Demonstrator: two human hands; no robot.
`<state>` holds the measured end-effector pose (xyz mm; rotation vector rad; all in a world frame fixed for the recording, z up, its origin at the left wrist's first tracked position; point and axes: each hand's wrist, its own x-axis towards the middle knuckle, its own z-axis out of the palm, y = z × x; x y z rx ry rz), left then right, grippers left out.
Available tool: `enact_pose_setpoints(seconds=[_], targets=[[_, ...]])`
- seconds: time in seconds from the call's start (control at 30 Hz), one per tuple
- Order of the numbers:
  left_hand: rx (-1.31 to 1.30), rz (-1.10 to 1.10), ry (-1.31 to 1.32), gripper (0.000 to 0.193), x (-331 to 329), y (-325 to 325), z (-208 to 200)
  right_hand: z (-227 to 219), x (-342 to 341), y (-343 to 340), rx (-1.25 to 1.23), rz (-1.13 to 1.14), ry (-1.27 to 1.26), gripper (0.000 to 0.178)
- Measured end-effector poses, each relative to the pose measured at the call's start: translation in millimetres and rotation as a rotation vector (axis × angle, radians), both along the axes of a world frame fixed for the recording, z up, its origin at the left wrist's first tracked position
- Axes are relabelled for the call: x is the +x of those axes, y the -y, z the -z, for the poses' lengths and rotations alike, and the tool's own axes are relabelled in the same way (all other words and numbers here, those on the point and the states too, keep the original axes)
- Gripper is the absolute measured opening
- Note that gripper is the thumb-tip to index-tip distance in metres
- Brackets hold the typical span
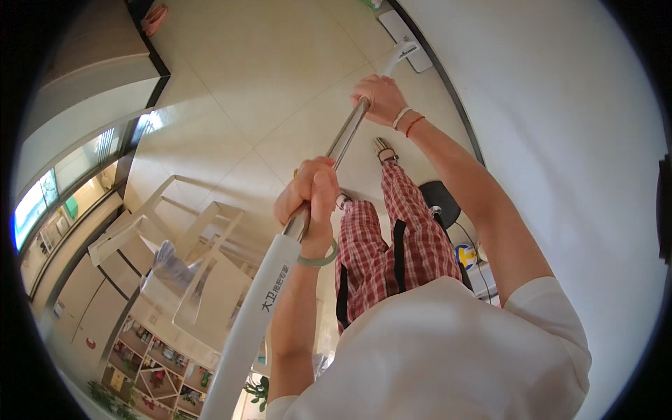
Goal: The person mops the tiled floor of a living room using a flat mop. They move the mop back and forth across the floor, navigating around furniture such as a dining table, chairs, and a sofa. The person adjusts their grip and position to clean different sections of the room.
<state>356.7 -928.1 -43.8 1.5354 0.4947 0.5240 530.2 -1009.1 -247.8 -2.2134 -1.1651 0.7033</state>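
Note:
A long mop [246, 327] runs slantwise from the lower left up to the right, with a white handle grip and a shiny metal pole. My left hand [311, 192] wraps around the pole just above the white grip. Farther up, my right hand [380, 99] is closed round the same pole. Beyond it, the flat mop head [404, 36] lies on the tiled floor close to the right-hand wall. My right hand hides part of the pole there.
A white wall [546, 126] with a dark skirting rises at the right. White chairs [203, 245] stand on the left, a cabinet [98, 63] at upper left. Behind my legs are a black round object [440, 199] and a yellow-and-blue ball [465, 256].

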Motion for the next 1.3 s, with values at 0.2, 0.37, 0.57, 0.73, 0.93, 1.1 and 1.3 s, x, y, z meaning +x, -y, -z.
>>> enact_pose_setpoints(seconds=[0.2, 0.37, 0.57, 0.73, 0.93, 1.1, 1.3], targets=[[-0.001, -0.038, -0.045, 0.031, -49.4, 6.5, 0.2, 13.5, -48.7, -0.9, -0.032, -0.086, 0.068, 0.006], [0.076, -0.064, -0.106, 0.026, -138.0, -10.3, -25.2, 6.7, -144.3, -24.4, 0.046, -0.136, 0.122, 0.006], [0.19, -0.243, -0.308, 0.031, -278.7, -4.5, -65.3, -15.4, -304.5, -54.2, 0.15, -0.268, -0.077, 0.007], [0.186, -0.371, -0.345, 0.03, -405.0, -8.0, -113.8, -55.1, -452.8, -80.6, 0.163, -0.465, -0.178, 0.006], [0.162, -0.382, -0.271, 0.033, -439.2, -5.1, -117.6, -63.1, -482.1, -94.8, 0.106, -0.801, -0.189, 0.008], [0.097, -0.36, -0.163, 0.037, -390.7, 6.9, -95.7, -53.2, -407.9, -65.1, 0.089, -0.781, -0.032, 0.009], [-0.082, -0.383, -0.152, 0.033, -292.7, 26.6, -19.7, -23.8, -263.2, -16.0, -0.019, -0.479, 0.036, 0.005]])
